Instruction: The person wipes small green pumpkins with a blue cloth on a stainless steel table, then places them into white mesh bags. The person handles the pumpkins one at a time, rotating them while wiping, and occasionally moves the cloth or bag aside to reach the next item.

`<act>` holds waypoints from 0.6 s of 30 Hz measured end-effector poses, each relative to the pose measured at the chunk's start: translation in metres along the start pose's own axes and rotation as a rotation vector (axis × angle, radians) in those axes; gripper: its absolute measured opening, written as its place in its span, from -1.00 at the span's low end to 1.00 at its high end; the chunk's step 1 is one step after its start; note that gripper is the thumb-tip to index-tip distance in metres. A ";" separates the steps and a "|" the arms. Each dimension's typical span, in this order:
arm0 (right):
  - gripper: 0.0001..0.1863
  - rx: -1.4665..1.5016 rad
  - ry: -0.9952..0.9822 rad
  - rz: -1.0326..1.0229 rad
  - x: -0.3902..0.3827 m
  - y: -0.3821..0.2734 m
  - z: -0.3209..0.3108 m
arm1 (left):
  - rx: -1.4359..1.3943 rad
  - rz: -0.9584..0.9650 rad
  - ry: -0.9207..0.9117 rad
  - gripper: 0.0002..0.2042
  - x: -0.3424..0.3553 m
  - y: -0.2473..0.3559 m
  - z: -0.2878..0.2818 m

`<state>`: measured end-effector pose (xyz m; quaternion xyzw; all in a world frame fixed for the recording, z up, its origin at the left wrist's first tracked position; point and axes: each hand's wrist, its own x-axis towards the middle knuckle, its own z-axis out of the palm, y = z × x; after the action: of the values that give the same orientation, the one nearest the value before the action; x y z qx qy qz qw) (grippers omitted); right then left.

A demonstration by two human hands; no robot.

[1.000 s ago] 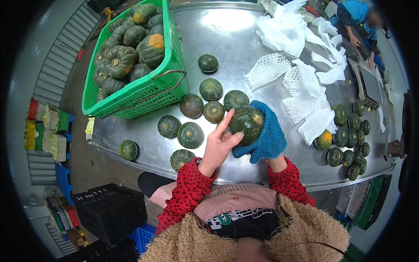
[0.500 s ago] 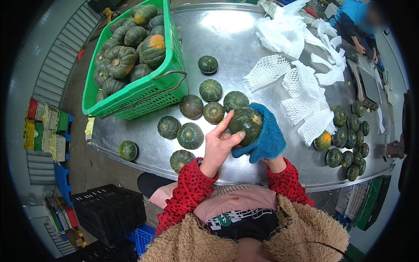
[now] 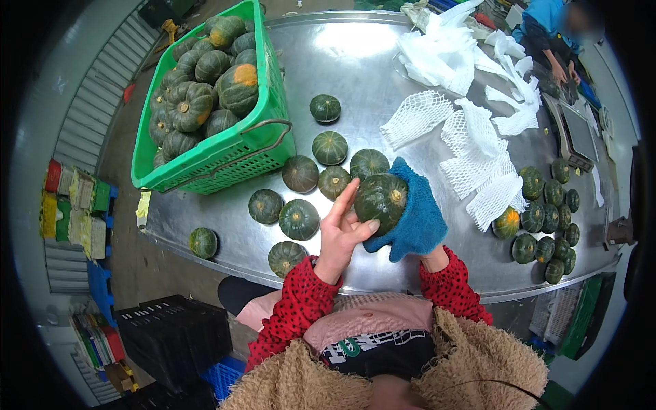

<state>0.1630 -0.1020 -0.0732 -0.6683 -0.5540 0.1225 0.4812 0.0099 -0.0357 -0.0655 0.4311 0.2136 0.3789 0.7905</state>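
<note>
A dark green pumpkin (image 3: 378,206) is held between my two hands above the near middle of the metal table, its stem end turned up and toward the right. My bare left hand (image 3: 340,236) grips its left side, thumb below and fingers along the edge. My right hand (image 3: 422,217), in a blue fuzzy cloth mitt, cups the right side; the mitt hides its fingers. Several loose pumpkins lie just left of and beyond my hands, among them a round green one (image 3: 299,219), a striped one (image 3: 329,148) and one at the near edge (image 3: 285,259).
A green crate (image 3: 229,160) heaped with pumpkins stands at the left. White foam net sleeves (image 3: 471,160) lie to the right, near a cluster of smaller pumpkins (image 3: 533,219) and a scale (image 3: 577,133). Another person (image 3: 547,34) works at the far right. Black crates (image 3: 174,338) sit lower left.
The pumpkin has turned slightly in my hands and moved a little left. My left fingers have shifted along its side. At the far right, the other person's hands have moved.
</note>
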 end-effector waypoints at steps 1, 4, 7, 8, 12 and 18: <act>0.22 -0.001 -0.022 0.007 0.001 -0.001 -0.002 | -0.030 -0.037 -0.019 -0.24 0.002 0.000 -0.002; 0.18 -0.002 -0.050 -0.031 0.004 -0.017 -0.006 | -0.050 -0.117 -0.011 -0.17 0.002 -0.001 -0.002; -0.02 0.010 0.046 -0.114 0.001 -0.025 -0.003 | 0.044 -0.049 -0.077 -0.15 -0.003 0.001 0.000; -0.12 0.035 0.080 -0.103 0.000 -0.025 -0.001 | -0.026 -0.050 -0.083 -0.10 -0.003 -0.003 -0.004; -0.63 0.584 0.246 0.116 -0.020 0.031 0.028 | 0.071 0.020 -0.158 -0.02 -0.009 -0.005 -0.006; -0.67 1.192 0.229 0.284 -0.021 0.035 0.032 | 0.122 0.081 -0.155 -0.05 -0.005 -0.004 -0.005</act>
<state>0.1547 -0.1005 -0.1244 -0.3608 -0.2410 0.4009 0.8069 0.0047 -0.0384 -0.0717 0.5149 0.1569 0.3623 0.7609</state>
